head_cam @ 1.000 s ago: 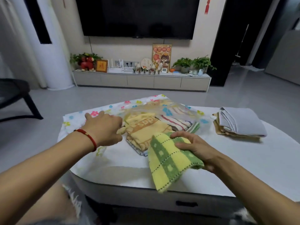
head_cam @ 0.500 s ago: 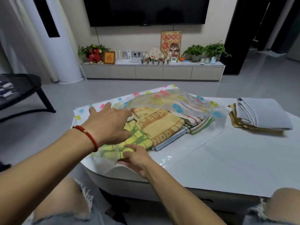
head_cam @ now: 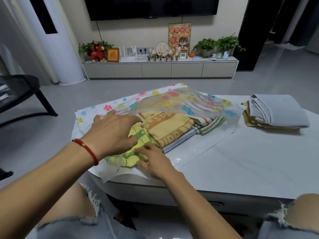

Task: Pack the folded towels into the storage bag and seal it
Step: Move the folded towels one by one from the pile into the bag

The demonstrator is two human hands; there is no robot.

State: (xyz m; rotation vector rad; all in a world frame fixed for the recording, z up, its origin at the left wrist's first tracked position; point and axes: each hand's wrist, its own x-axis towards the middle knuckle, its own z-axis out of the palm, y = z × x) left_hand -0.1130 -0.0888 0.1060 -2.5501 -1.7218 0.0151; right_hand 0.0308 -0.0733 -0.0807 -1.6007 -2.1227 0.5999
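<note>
Clear plastic storage bag printed with coloured flowers (head_cam: 174, 100) lies flat on table, mouth open toward viewer, containing stacked folded towels: orange lettered towel (head_cam: 165, 128) on top, striped towels (head_cam: 207, 125) beneath, yellow-green checked towel (head_cam: 136, 152) at mouth.
</note>
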